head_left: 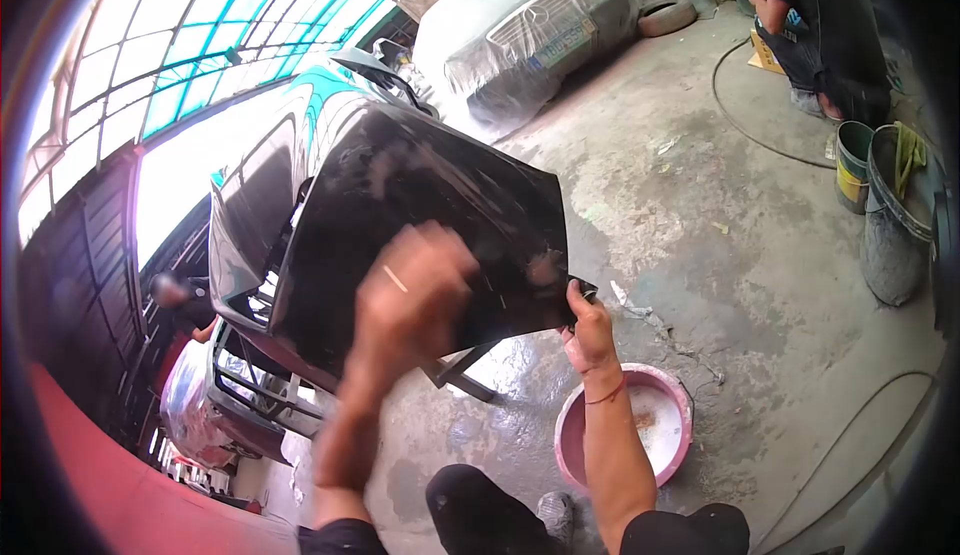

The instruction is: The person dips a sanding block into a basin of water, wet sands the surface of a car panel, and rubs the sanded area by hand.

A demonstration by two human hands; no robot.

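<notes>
A glossy black car body panel (pixel 440 185), wet-looking and streaked with paler smears, stands in front of me. My left hand (pixel 415 290) is over the middle of its surface, smeared by motion. Its fingers are too blurred to read, and whether it holds anything is hidden. At the panel's lower right corner, my right hand (pixel 590 330) grips the edge with the thumb on top. Below the right forearm sits a round pink basin (pixel 563 435) with whitish liquid in it, partly covered by the arm.
A plastic-wrapped car (pixel 540 40) stands at the back, with a tire (pixel 667 17) beside it. One person (pixel 825 35) crouches at upper right; another person (pixel 185 300) is at left. Buckets (pixel 853 165) stand at right. Hoses (pixel 740 120) lie on the concrete floor (pixel 640 195).
</notes>
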